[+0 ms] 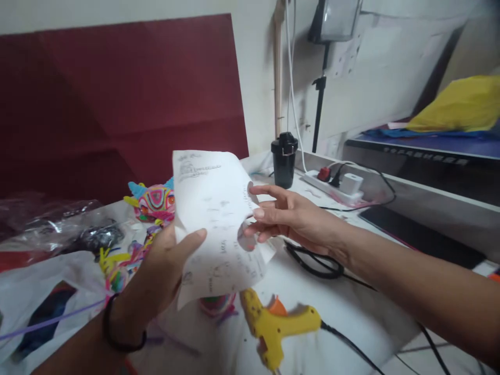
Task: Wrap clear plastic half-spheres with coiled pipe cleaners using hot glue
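Observation:
A sheet of white paper [203,208] with pencil sketches and small handwriting is held up above the table, its edges curled. My left hand [167,255], with a dark band at the wrist, grips the lower left of the sheet, thumb on the front and fingers hidden behind. At the right edge, my right hand [285,216] has its thumb and fingers apart, their tips at the paper; a firm grip does not show. Below the sheet lies a yellow glue gun [279,323] with an orange trigger. Behind its left edge stands a colourful craft animal head [154,202].
Colourful craft pieces [121,271] and clear plastic wrapping [50,224] cover the left side. Toward the back stand a black shaker bottle [285,159] and a white power strip [332,187]. A black cable [316,263] loops at right, near a dark flat slab [417,237].

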Demonstrator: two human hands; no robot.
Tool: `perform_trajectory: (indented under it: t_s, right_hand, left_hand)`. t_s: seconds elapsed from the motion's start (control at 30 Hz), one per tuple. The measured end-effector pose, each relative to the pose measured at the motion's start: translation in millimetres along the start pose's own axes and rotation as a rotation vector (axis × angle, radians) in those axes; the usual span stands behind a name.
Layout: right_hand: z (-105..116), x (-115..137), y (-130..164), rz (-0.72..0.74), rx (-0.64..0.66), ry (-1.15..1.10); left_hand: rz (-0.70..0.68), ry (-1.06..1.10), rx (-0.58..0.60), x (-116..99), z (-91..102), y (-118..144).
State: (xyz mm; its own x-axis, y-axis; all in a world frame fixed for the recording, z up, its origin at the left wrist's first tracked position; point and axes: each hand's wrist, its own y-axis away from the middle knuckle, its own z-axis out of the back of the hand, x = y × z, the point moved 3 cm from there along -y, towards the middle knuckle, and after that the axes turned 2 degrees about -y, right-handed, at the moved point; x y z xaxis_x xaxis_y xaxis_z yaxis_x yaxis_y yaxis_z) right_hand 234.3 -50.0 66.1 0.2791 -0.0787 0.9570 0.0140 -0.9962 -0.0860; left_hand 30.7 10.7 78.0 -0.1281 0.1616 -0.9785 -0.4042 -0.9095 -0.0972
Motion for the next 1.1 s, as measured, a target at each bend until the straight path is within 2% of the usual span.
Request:
perform_trajectory:
  t_s: [0.03,0.1,0.2,0.27,0.33,0.4,0.47,0.5,0.6,0.7,0.83,0.93,1.03,1.1]
  right_hand:
    - [3,-1,7,0.029,-0.006,0.087]
    - [6,-5,22,0.106,0.037,0.307]
    - [3,-19,44,0.133,0.124,0.592]
    - [0,-25,54,0.152,0.131,0.655]
    - [2,-24,60,0.216,0.094,0.675]
    - [11,-17,63,0.287,0.017,0.721]
    - [24,-10,65,0.317,-0.054,0.818]
    - [32,-8,66,0.315,-0.071,0.873]
    - [50,-4,72,0.316,-0.142,1.004]
    - [59,-3,79,0.335,-0.245,1.07]
    - [60,1,83,0.314,-0.371,1.105]
    - [58,9,82,0.321,-0.488,1.119]
    - [50,16,80,0.437,-0.56,1.143]
    - [40,15,78,0.54,-0.531,1.182]
  left_hand:
    - [0.07,0.027,0.071,5,-10.1,2]
    - [0.132,0.064,0.11,11,-24.7,6]
    - [0.133,0.091,0.037,12,-41.2,10]
    - [0.147,0.104,0.027,12,-50.7,14]
    - [0.138,0.107,0.116,13,-55.6,16]
    - [0.065,0.077,0.241,16,-50.7,18]
    - [-0.024,-0.06,0.314,24,-35.5,18]
    - [-0.06,-0.198,0.355,31,-26.8,18]
    - [-0.138,-0.734,0.292,56,-0.5,18]
    - [-0.134,-1.015,0.379,80,8.4,21]
    - [-0.089,-1.048,0.464,94,8.3,25]
    - [-0.1,-1.045,0.456,94,6.7,26]
    - [-0.128,-1.031,0.425,92,6.2,26]
    - [-0.125,-0.999,0.392,91,10.6,26]
